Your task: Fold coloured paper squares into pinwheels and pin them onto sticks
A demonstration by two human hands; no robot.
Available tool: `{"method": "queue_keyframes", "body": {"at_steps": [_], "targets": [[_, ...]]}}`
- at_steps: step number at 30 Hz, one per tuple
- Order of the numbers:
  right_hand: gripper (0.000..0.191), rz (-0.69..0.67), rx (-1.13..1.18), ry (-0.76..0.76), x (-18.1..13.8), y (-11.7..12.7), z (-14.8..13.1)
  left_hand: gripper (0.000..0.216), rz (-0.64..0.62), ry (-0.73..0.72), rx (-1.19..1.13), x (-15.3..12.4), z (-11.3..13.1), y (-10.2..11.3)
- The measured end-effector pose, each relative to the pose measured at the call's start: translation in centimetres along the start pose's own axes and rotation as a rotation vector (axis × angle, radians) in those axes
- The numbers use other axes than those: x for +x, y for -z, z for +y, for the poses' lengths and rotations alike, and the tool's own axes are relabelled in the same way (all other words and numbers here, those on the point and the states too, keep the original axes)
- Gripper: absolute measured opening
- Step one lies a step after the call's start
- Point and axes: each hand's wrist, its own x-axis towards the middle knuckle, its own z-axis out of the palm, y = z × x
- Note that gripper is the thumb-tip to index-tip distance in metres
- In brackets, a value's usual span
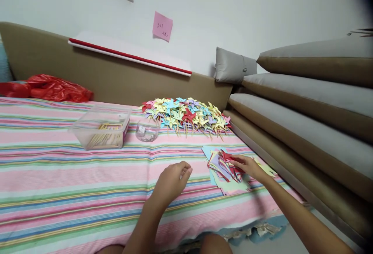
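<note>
Bright, even light; sharp centre, edges bowed.

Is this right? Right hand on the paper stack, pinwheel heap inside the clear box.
No. The head view shows the pinwheel heap lying loose on the striped cloth, right of the clear box, which holds sticks. The right hand is on the paper stack, as said.
</note>
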Motion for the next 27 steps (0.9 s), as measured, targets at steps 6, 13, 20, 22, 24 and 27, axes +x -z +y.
{"method": "queue_keyframes", "body": {"at_steps": [6,13,20,22,24,27], "targets": [[0.063,-0.041,0.170,-0.109,0.6,0.3,1.4,0.028,-0.051,-0.009,0.032,0.1,-0.1,0.0],[0.060,-0.003,0.155,-0.145,1.0,0.0,2.2,0.026,-0.076,-0.007,0.052,-0.2,0.0,0.0],[0.043,0.170,-0.225,-0.038,2.2,0.6,3.0,0.028,-0.085,-0.013,0.081,-0.3,-0.5,0.3],[0.039,0.225,-0.357,0.008,2.4,1.3,2.9,0.027,-0.086,-0.013,0.091,-0.3,-0.5,0.4],[0.038,0.253,-0.469,0.047,2.5,2.0,2.6,0.028,-0.087,-0.013,0.098,-0.3,-0.5,0.5],[0.039,0.277,-0.591,0.072,2.5,2.8,2.0,0.028,-0.093,-0.008,0.106,-0.2,-0.5,0.5]]}}
